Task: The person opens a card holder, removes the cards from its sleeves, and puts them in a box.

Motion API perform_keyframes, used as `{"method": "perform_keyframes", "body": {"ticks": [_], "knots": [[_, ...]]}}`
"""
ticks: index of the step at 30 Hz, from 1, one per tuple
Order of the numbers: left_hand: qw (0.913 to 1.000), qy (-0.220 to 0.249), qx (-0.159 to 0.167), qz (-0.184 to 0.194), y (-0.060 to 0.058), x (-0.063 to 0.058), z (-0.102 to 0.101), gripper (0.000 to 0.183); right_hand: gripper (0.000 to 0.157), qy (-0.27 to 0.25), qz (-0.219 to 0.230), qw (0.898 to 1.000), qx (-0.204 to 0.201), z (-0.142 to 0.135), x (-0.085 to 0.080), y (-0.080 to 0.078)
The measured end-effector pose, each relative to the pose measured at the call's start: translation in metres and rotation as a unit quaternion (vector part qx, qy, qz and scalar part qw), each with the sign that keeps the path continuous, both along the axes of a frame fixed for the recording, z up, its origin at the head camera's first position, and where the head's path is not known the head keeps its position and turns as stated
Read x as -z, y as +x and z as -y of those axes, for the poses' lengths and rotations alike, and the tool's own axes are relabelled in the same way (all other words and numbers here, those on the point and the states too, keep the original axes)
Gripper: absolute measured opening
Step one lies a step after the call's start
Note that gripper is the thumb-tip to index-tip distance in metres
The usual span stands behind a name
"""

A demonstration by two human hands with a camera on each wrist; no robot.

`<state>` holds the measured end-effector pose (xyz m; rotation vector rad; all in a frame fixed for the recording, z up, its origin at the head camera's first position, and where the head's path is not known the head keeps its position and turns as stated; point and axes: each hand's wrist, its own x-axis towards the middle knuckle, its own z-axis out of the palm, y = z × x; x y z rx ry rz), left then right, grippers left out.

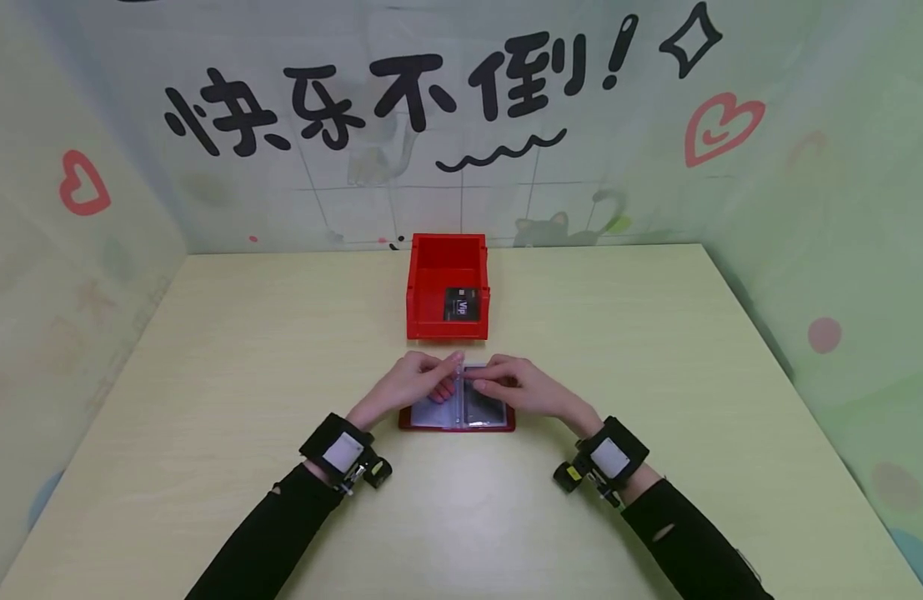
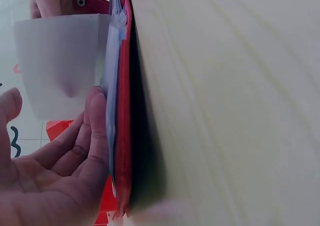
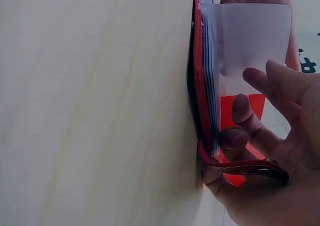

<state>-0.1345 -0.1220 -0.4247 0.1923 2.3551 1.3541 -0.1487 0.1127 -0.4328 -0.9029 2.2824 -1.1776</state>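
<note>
A red card holder (image 1: 510,422) lies spread open on the table, with clear plastic sleeves on both sides. One translucent sleeve page (image 2: 55,45) stands upright between the hands in the wrist views. My left hand (image 1: 416,381) rests its bent fingertips on the left-hand pages, thumb apart from them. Across the fold, my right hand (image 1: 529,387) has a fingertip against the upright page, showing faintly through it in the left wrist view. Its lower fingers lie at the edge of the page stack, beside the red snap strap (image 3: 240,168).
Behind the card holder stands a red bin (image 1: 446,331) with a black card (image 1: 461,305) marked "Vip" inside. A pale wooden table (image 1: 281,333) extends around both. A printed backdrop (image 1: 461,200) rises along the table's far edge.
</note>
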Motion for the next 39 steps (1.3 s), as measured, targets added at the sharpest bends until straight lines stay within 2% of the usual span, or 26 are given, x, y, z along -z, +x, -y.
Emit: {"method": "perform_keyframes", "body": {"ticks": [4, 8, 11, 14, 16, 20, 25, 30, 33, 36, 39], "knots": [[1.0000, -0.007, -0.003, -0.001, 0.001, -0.003, 0.002, 0.045, 0.039, 0.017, -0.006, 1.000, -0.007, 0.003, -0.002, -0.001], [0.9997, -0.014, -0.004, -0.021, 0.001, -0.003, 0.006, 0.032, 0.039, 0.025, -0.004, 1.000, 0.001, 0.003, -0.004, -0.004], [0.9989, -0.025, -0.003, -0.040, 0.002, -0.002, 0.010, 0.026, 0.038, 0.034, -0.007, 0.999, 0.023, 0.000, -0.004, -0.005], [0.9980, -0.046, -0.019, -0.040, 0.004, -0.004, 0.012, 0.022, 0.041, 0.042, -0.021, 0.997, 0.057, -0.006, -0.003, -0.005], [0.9967, -0.065, -0.036, -0.032, 0.005, -0.006, 0.012, 0.025, 0.045, 0.051, -0.032, 0.995, 0.081, -0.010, -0.003, -0.005], [0.9927, -0.098, -0.067, -0.025, 0.006, -0.008, 0.012, 0.047, 0.053, 0.066, -0.034, 0.991, 0.108, -0.017, -0.002, -0.005], [0.9889, -0.113, -0.085, -0.044, 0.009, -0.007, 0.012, 0.060, 0.053, 0.066, -0.009, 0.991, 0.118, -0.022, 0.001, -0.008], [0.9840, -0.144, -0.083, -0.065, 0.013, -0.007, 0.011, 0.063, 0.051, 0.049, 0.015, 0.993, 0.108, -0.024, 0.004, -0.014], [0.9775, -0.176, -0.074, -0.089, 0.015, -0.007, 0.009, 0.059, 0.049, 0.038, 0.024, 0.994, 0.099, -0.024, 0.004, -0.018], [0.9719, -0.193, -0.051, -0.125, 0.015, -0.009, 0.002, 0.049, 0.048, 0.039, 0.027, 0.994, 0.094, -0.024, 0.004, -0.020], [0.9709, -0.178, -0.020, -0.159, 0.015, -0.011, -0.007, 0.037, 0.047, 0.048, 0.017, 0.994, 0.092, -0.023, 0.004, -0.022]]}}
